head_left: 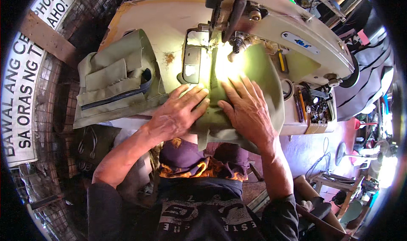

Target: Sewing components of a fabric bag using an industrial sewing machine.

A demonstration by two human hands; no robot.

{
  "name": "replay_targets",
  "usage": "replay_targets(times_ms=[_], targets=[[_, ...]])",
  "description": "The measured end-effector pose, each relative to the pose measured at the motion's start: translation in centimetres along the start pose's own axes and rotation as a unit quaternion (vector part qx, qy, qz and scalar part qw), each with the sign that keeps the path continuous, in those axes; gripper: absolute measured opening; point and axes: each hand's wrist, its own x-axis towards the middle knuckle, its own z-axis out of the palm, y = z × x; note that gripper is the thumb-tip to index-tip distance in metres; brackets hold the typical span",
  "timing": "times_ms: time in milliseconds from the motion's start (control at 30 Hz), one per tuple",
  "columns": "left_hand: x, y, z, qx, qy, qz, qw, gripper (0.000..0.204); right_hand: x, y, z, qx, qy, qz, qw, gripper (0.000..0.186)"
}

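Note:
An olive-green fabric panel [271, 92] lies under the needle area of a cream sewing machine [311, 27], a raised fold or seam running down it. Its near edge hangs over the table edge above my lap. My right hand [250, 109] rests flat on the panel, fingers spread toward the needle. Along the fabric's left side, my left hand [180, 111] lies with its fingers extended, fingertips at the cloth's edge. A bright lamp glare hides the needle and presser foot. Left of my left hand sits a green sewn piece [114, 65] with a dark zipper [116, 97].
A metal plate [192, 63] is set into the worn table [146, 16]. To the right are a yellow cutter [281, 61], a tape roll [288, 89] and a tray of bobbins [320, 114]. Wire mesh and signs [25, 92] line the left. Another person's limb [313, 194] shows lower right.

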Motion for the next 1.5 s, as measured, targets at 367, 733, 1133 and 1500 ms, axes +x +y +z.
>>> replay_targets(times_ms=[367,733,1133,1500], targets=[[-0.2,0.1,0.5,0.006,0.032,0.007,0.999,0.043,0.7,-1.3,0.8,-0.057,0.008,0.051,0.997,0.057],[-0.5,0.7,0.4,0.034,0.036,0.005,0.999,0.048,2.3,-1.0,1.7,0.075,-0.002,-0.013,0.997,0.045],[3.5,-4.2,0.0,-0.118,0.053,-0.109,0.986,0.036,4.6,-0.9,4.4,0.043,0.059,-0.061,0.995,0.036],[2.3,-2.3,1.2,0.035,0.105,-0.13,0.985,0.041,2.2,-2.3,3.4,-0.035,0.005,-0.057,0.998,0.038]])
